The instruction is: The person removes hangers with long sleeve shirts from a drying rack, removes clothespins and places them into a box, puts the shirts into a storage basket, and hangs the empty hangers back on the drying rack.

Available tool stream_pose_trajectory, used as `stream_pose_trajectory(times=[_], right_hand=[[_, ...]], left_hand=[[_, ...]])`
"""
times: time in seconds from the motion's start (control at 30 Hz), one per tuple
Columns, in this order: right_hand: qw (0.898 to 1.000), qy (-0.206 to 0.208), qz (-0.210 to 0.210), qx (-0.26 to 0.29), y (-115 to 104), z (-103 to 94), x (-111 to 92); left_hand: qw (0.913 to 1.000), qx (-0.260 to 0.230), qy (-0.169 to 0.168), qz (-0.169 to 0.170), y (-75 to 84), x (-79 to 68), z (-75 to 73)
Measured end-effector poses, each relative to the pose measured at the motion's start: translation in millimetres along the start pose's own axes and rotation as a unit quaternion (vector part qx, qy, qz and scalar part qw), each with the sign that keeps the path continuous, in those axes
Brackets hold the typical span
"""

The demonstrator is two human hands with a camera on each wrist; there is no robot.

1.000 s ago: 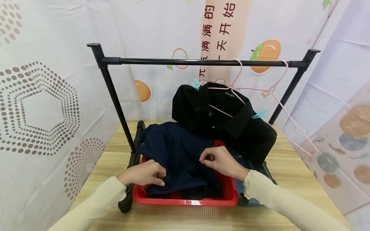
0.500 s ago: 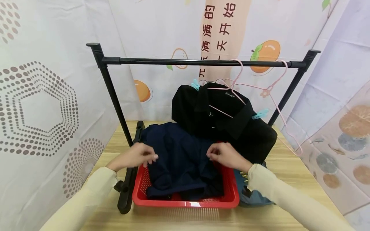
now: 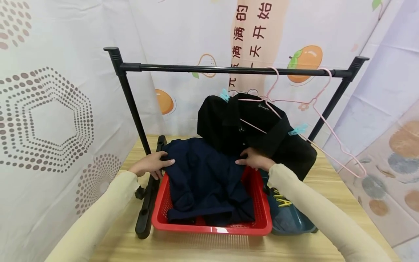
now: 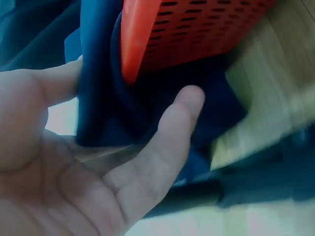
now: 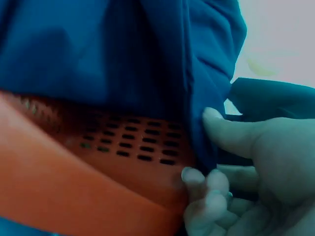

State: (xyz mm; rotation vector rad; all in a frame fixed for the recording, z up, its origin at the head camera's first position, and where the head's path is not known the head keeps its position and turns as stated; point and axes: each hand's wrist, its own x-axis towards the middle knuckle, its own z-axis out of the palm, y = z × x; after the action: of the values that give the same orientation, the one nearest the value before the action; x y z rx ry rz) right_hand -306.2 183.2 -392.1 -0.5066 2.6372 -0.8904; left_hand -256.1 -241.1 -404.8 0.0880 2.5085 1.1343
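A crumpled navy blue garment (image 3: pixel 206 174) lies in and over a red perforated basket (image 3: pixel 212 229). My left hand (image 3: pixel 150 163) is at its upper left edge; in the left wrist view the thumb and a finger pinch a fold of the cloth (image 4: pixel 101 108), with another finger (image 4: pixel 177 123) held out beside it. At the upper right edge, my right hand (image 3: pixel 256 159) holds the garment, its thumb (image 5: pixel 229 132) on the cloth and its other fingers curled below. A black collared shirt (image 3: pixel 219 123) on a pink hanger (image 3: pixel 272 87) hangs just behind the right hand.
A black rack (image 3: pixel 196 69) stands over the basket, its left foot (image 3: pixel 144 218) beside it. Light blue clips (image 3: pixel 298 130) fasten the shirt. A second pink hanger (image 3: pixel 334 133) hangs at right. A teal basin (image 3: pixel 291 222) with yellow clips (image 3: pixel 282 200) sits right of the basket.
My left hand left the garment's lower left part, rose and now pinches its upper left edge. My right hand moved up and slightly right to the cloth's edge. The second hanger swung.
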Motion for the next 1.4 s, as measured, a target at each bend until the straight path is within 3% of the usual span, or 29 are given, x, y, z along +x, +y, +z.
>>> stream_pose_trajectory(times=[0.13,0.27,0.43,0.53,0.63,0.77,0.9,0.97,1.03,1.1,1.27,1.4], right_hand=[[0.998,0.011,-0.032,-0.048,-3.2,0.9,5.9],[0.996,0.033,-0.067,-0.042,-6.5,1.3,9.4],[0.996,0.050,-0.064,0.037,-11.1,0.9,13.8],[0.990,0.046,-0.036,0.127,-14.4,-1.0,15.7],[0.974,0.050,0.009,0.219,-22.0,-5.8,13.4],[0.942,0.059,0.020,0.330,-34.0,-13.5,8.1],[0.908,0.044,-0.007,0.416,-42.8,-15.6,1.1],[0.893,0.025,-0.025,0.450,-44.7,-13.8,-5.0],[0.883,-0.001,-0.047,0.467,-44.2,-10.1,-13.2],[0.887,-0.032,-0.071,0.455,-40.3,-5.4,-23.2],[0.935,-0.109,-0.122,0.314,-21.2,6.9,-50.2],[0.964,-0.142,-0.134,0.178,-7.8,17.2,-65.0]], left_hand=[[0.9992,-0.036,0.009,0.016,-0.8,6.8,2.6],[0.9946,0.048,0.060,0.070,3.5,10.4,5.5],[0.9637,0.173,0.153,0.134,16.7,12.2,4.6],[0.9482,0.192,0.195,0.162,25.5,10.5,2.7],[0.9396,0.179,0.231,0.178,32.9,5.9,-0.4],[0.9263,0.133,0.286,0.206,41.6,-2.0,-5.2],[0.8979,0.101,0.352,0.244,48.9,-7.6,-7.8],[0.8861,0.096,0.364,0.270,52.3,-11.7,-7.0],[0.8786,0.102,0.356,0.301,55.5,-18.0,-3.5],[0.8814,0.107,0.316,0.335,56.5,-25.6,2.6],[0.8950,0.136,0.153,0.396,48.2,-39.9,23.7],[0.8924,0.189,0.021,0.409,39.0,-43.0,38.7]])
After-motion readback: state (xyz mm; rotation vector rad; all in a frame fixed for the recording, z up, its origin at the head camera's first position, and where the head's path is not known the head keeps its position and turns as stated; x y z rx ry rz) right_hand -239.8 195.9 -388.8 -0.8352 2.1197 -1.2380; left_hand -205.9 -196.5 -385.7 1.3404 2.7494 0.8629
